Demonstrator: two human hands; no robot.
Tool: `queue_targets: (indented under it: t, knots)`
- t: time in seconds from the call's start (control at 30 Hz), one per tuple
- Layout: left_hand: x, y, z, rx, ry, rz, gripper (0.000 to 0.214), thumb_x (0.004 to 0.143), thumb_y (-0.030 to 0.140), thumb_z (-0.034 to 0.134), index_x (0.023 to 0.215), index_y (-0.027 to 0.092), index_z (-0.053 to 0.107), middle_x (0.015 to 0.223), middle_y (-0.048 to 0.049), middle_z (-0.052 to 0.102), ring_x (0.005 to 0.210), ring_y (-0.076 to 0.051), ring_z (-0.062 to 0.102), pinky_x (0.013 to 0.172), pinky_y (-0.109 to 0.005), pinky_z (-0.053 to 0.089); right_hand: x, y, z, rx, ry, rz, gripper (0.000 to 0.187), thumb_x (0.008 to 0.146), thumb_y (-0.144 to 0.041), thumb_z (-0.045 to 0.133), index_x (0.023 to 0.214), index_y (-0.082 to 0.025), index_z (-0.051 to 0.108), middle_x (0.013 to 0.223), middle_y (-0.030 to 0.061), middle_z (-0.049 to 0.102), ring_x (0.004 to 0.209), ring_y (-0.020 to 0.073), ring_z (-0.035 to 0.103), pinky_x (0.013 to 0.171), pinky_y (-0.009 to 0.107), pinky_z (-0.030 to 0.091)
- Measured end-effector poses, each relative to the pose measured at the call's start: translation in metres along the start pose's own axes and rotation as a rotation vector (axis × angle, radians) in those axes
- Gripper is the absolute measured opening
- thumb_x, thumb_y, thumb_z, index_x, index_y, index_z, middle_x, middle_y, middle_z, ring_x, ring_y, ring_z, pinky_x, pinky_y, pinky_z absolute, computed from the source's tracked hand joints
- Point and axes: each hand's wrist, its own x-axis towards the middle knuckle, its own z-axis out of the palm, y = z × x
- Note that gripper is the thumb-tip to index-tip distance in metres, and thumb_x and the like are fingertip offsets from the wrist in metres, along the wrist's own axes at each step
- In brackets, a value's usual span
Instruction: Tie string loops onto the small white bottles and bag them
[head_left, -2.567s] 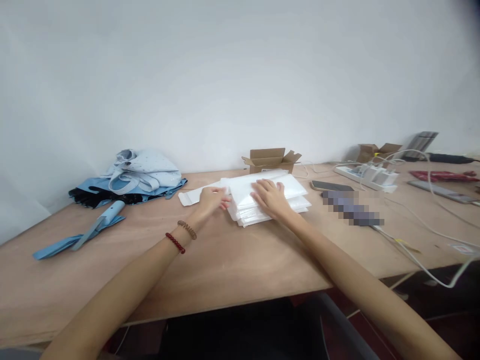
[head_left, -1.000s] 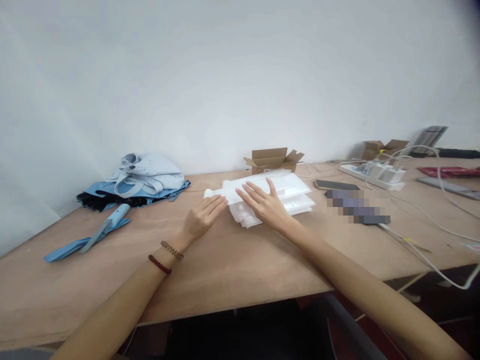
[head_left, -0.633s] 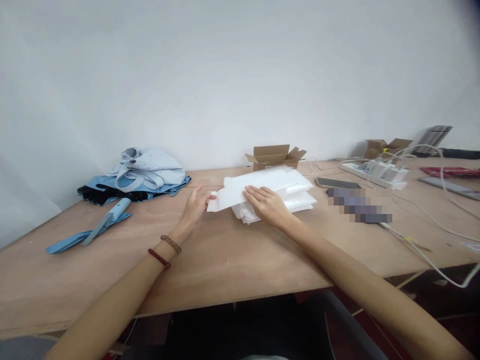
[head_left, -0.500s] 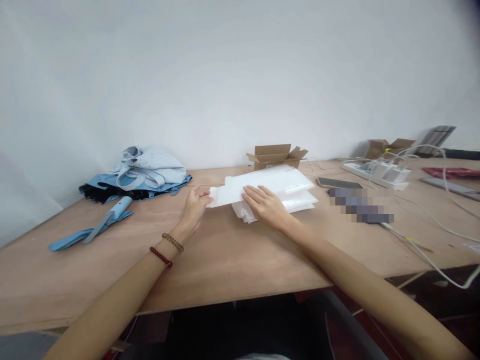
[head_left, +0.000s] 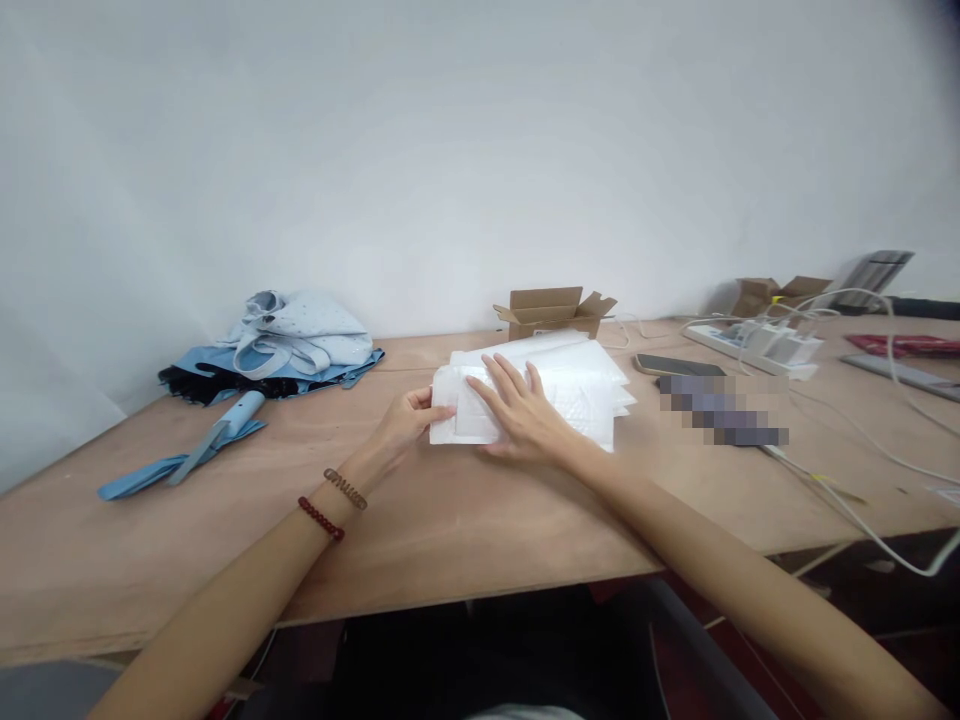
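A white padded envelope (head_left: 570,405) is tilted up toward me over a stack of the same white envelopes (head_left: 600,365) on the wooden table (head_left: 420,520). My left hand (head_left: 405,425) pinches the envelope's left edge with fingers closed on it. My right hand (head_left: 525,415) lies on the envelope's face, fingers stretched out and slightly apart. Two bead bracelets (head_left: 334,497) circle my left wrist.
A folded light-blue umbrella and its sleeve (head_left: 217,440) lie at the left beside a blue cloth heap (head_left: 292,340). An open small cardboard box (head_left: 551,310) stands behind the stack. At the right are a phone (head_left: 671,366), a power strip (head_left: 757,345) and white cables (head_left: 855,440).
The top envelope has been pulled off the stack toward me and raised at its near edge. My left hand went from beside the flap to gripping the edge; my right hand stayed on top.
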Motion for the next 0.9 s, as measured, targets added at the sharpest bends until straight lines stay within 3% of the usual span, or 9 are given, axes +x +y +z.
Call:
queue_targets:
  t: [0.23, 0.47, 0.6, 0.73, 0.9]
  knots:
    - [-0.001, -0.002, 0.001, 0.086, 0.011, -0.052, 0.035, 0.069, 0.035, 0.077, 0.097, 0.015, 0.073, 0.099, -0.01, 0.072, 0.083, -0.018, 0.066, 0.078, -0.031, 0.051, 0.001, -0.001, -0.004, 0.044, 0.001, 0.007, 0.089, 0.074, -0.046, 0.066, 0.146, -0.013, 0.025, 0.146, 0.0256, 0.03, 0.135, 0.0392, 0.026, 0.105, 0.064, 0.019]
    - [0.005, -0.002, -0.005, 0.348, 0.11, 0.038, 0.036, 0.069, 0.048, 0.071, 0.077, 0.013, 0.07, 0.07, -0.0036, 0.066, 0.061, -0.014, 0.057, 0.055, -0.023, 0.042, 0.002, 0.0, -0.002, 0.014, 0.061, -0.034, 0.075, 0.077, -0.036, 0.063, 0.141, -0.014, 0.031, 0.143, 0.0223, 0.036, 0.13, 0.0355, 0.033, 0.105, 0.057, 0.023]
    - [0.014, 0.002, -0.027, 0.548, 0.25, 0.108, 0.041, 0.078, 0.052, 0.056, 0.067, 0.013, 0.067, 0.053, 0.0017, 0.051, 0.049, -0.01, 0.043, 0.048, -0.022, 0.034, 0.001, 0.004, -0.001, 0.006, 0.097, -0.013, 0.065, 0.079, -0.033, 0.062, 0.137, -0.015, 0.037, 0.142, 0.0213, 0.039, 0.127, 0.0354, 0.038, 0.102, 0.055, 0.028]
    - [0.021, 0.003, -0.061, 0.824, 0.434, 0.15, 0.028, 0.073, 0.04, 0.058, 0.074, 0.014, 0.069, 0.066, -0.0026, 0.065, 0.063, -0.016, 0.056, 0.059, -0.026, 0.041, 0.001, 0.009, -0.001, 0.037, 0.133, 0.008, 0.054, 0.082, -0.032, 0.06, 0.131, -0.016, 0.043, 0.139, 0.0194, 0.044, 0.121, 0.0337, 0.044, 0.097, 0.049, 0.034]
    - [0.023, -0.004, -0.082, 0.98, 0.333, 0.028, 0.031, 0.068, 0.039, 0.061, 0.081, 0.014, 0.073, 0.083, -0.008, 0.074, 0.079, -0.025, 0.064, 0.069, -0.03, 0.044, 0.001, 0.011, 0.0, 0.085, 0.206, 0.038, 0.045, 0.085, -0.03, 0.058, 0.125, -0.014, 0.047, 0.133, 0.0181, 0.051, 0.117, 0.0312, 0.048, 0.093, 0.045, 0.036]
